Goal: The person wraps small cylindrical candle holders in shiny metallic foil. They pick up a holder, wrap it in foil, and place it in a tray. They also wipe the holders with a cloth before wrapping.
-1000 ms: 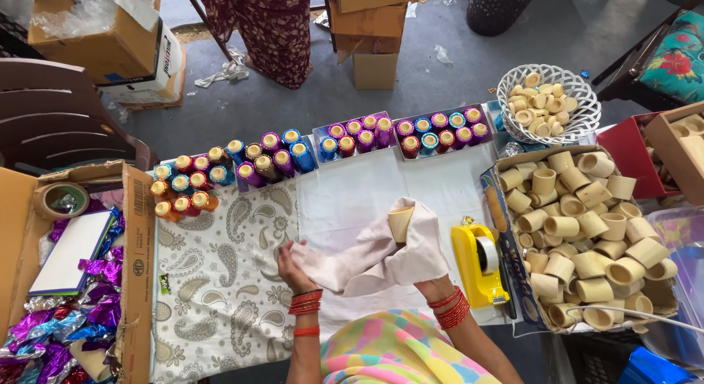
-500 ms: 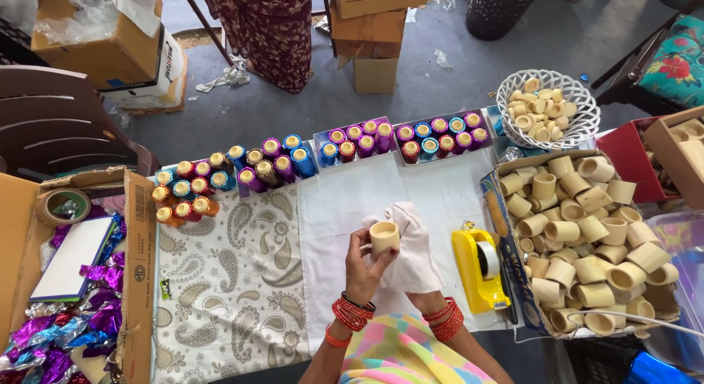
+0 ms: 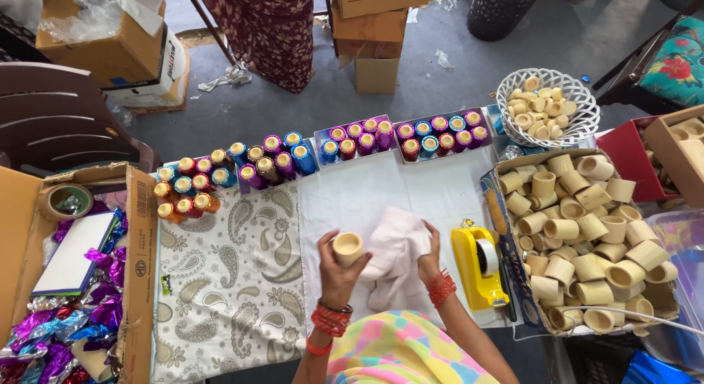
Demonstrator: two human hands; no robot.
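Now the left hand (image 3: 339,270) is gripping a small wooden cup (image 3: 347,247) upright above the desk (image 3: 367,197), while the right hand (image 3: 427,258) is bunching a pale cloth (image 3: 392,256) beside it, seemingly mid-wipe; next, cloth must meet cup

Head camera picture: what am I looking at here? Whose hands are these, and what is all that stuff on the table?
The camera sits on a person's head and looks down, so the two hands are that person's own. The left hand holds up a small plain cup. The right hand grips a pale cloth. To the right lies a yellow tape dispenser, then a cardboard box piled with more plain cups. A white basket holds smaller ones. Along the far edge stand rows of coloured cups. On the left, a box holds shiny wrappers.
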